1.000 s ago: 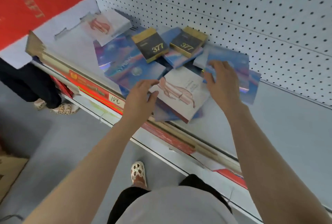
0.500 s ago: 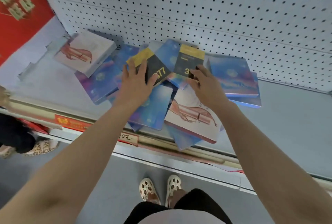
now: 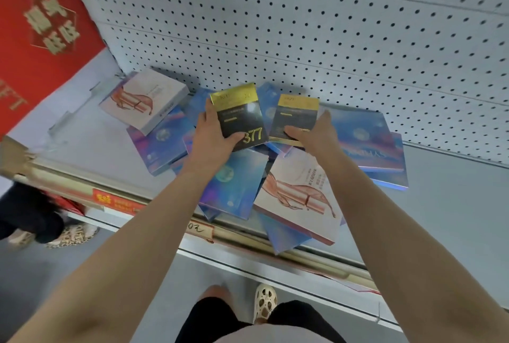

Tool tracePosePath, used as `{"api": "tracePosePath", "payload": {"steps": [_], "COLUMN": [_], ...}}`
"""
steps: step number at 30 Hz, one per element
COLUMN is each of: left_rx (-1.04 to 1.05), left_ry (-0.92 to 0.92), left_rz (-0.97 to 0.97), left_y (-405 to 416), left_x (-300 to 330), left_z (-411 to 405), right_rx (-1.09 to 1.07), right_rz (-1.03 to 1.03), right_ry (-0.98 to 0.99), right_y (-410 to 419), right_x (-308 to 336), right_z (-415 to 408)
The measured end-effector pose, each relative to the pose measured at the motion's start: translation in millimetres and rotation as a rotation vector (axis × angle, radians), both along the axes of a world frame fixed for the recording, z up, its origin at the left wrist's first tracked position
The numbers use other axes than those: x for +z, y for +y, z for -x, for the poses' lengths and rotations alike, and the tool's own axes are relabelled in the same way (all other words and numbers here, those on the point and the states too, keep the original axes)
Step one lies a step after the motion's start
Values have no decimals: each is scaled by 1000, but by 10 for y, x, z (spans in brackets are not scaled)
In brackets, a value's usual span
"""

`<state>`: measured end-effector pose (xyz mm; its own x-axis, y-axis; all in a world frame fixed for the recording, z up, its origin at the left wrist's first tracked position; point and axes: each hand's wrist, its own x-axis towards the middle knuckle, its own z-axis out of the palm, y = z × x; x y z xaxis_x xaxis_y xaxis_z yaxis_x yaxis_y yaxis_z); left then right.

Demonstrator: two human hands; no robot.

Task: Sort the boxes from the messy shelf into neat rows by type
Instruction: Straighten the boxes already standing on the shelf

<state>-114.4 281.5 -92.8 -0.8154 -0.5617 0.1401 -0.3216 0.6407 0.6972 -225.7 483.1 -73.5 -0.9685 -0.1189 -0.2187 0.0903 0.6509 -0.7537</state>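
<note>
Above the jumbled pile, your left hand (image 3: 212,136) grips one black-and-gold 377 box (image 3: 240,119), your right hand (image 3: 314,133) its twin (image 3: 296,116), long axes toward the pegboard (image 3: 330,26).

Both bare forearms reach up from the lower corners toward the frame's centre; the left hand (image 3: 212,133) grips a black box (image 3: 242,116), thumb across its face, fingers along its left edge; the right hand (image 3: 316,136) pinches a second black box (image 3: 296,119), thumb on its face, fingers behind its right edge.
</note>
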Motion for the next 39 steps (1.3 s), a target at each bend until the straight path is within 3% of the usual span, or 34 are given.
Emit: {"api": "tracePosePath", "payload": {"steps": [4, 11, 18, 27, 39], "left_rx": [7, -308, -660, -1054, -1270], "left_ry": [163, 297, 293, 124, 44], "left_rz": [-217, -606, -674, -744, -804], "left_y": [29, 237, 783, 2005, 4414], "left_x": [121, 544, 882, 811, 948], "left_z": [21, 244, 373, 18, -363], "right_rx": [-132, -323, -589, -956, -1174], "right_rz": [314, 391, 585, 622, 524], "right_ry": [-157, 60, 285, 423, 498], "right_y": [181, 690, 1369, 2243, 4153], "right_x": [63, 464, 742, 617, 736], "right_z": [18, -295, -1117, -2493, -3359]}}
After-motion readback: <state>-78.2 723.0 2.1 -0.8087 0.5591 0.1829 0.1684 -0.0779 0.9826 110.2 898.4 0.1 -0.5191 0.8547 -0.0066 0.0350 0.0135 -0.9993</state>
